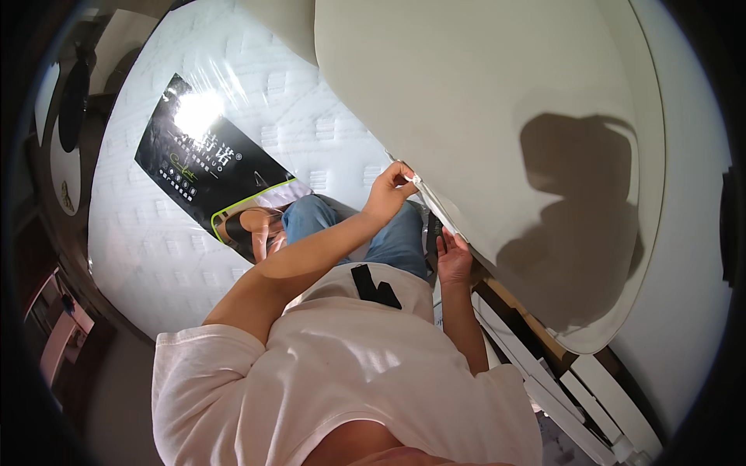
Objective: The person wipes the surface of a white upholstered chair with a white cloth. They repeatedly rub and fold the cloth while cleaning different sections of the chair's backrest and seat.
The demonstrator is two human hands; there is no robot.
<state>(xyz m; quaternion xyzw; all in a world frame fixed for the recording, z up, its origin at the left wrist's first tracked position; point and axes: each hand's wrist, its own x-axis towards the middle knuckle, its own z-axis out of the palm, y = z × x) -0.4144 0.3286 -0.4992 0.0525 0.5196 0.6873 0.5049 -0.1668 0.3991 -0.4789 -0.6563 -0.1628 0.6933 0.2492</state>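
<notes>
A large cream upholstered panel (443,76), which looks like a headboard, stands up before me on the right. Along its near edge runs a narrow white strip (434,204), folded or bunched. My left hand (389,195) pinches the upper end of this strip between thumb and fingers. Lower down, my right hand (454,259) has its palm turned up and its fingertips on the strip's other end. What the fingers do behind the edge is hidden. My knees, in blue jeans (396,239), are on or against a white quilted mattress (169,233) under clear plastic.
A black printed panel (198,157) with writing and a picture lies on the mattress, glaring with reflected light. White boards or frame parts (606,402) lie at the lower right, by a wooden rail (518,309). A pale wall (688,175) rises behind the panel.
</notes>
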